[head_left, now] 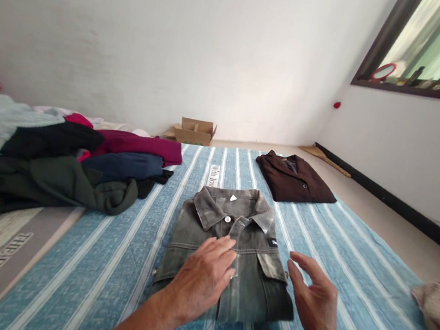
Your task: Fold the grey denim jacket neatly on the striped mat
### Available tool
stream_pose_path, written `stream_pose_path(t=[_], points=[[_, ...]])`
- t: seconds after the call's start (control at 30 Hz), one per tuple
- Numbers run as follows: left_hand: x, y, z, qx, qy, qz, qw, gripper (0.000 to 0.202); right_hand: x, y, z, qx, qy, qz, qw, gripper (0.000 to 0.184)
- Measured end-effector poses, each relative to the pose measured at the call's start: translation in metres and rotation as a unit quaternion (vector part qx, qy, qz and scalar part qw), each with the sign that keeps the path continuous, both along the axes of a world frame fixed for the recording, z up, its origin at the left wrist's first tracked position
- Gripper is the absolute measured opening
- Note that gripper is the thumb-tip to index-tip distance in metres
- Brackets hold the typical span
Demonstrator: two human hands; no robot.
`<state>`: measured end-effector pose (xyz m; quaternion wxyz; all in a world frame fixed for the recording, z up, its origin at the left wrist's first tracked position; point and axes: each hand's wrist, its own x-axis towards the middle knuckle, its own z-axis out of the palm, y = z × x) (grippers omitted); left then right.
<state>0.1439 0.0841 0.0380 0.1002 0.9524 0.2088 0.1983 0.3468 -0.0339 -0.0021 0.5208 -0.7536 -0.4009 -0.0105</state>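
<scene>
My left hand (202,281) lies flat, palm down and fingers spread, on the front of the folded denim jacket (227,254), gripping nothing. My right hand (313,300) hovers open just beside the jacket's right edge, fingers loosely extended, empty. The jacket is faded grey-green denim, folded to a neat rectangle, collar up, with a pale snap button and a flap pocket, and rests on the blue striped quilt (354,262), a coarse woven cloth. Beyond the jacket lies a folded dark brown coat (294,179), smooth and square. Left of the jacket sits a loose heap of clothes (58,168), soft and rumpled. Far behind, against the wall, stands a cardboard box (194,131).
</scene>
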Motion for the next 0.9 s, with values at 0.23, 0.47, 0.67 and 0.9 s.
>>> stream_pose_path(t=[0.23, 0.47, 0.67, 0.9], points=[[0.000, -0.005, -0.005, -0.010, 0.016, 0.014, 1.000, 0.019, -0.017, 0.034, 0.023, 0.029, -0.001, 0.086, 0.996, 0.023], [-0.002, -0.001, 0.000, -0.029, 0.028, 0.015, 0.999, 0.018, -0.010, 0.073, 0.029, -0.011, -0.066, 0.128, 0.989, 0.017], [0.005, 0.017, 0.015, -0.029, 0.017, 0.047, 0.998, 0.016, 0.003, 0.092, 0.031, -0.083, -0.168, 0.109, 0.976, 0.018], [0.025, 0.024, 0.011, -0.050, 0.089, 0.147, 0.984, 0.029, -0.005, 0.107, 0.040, -0.242, -0.263, 0.123, 0.926, 0.019]])
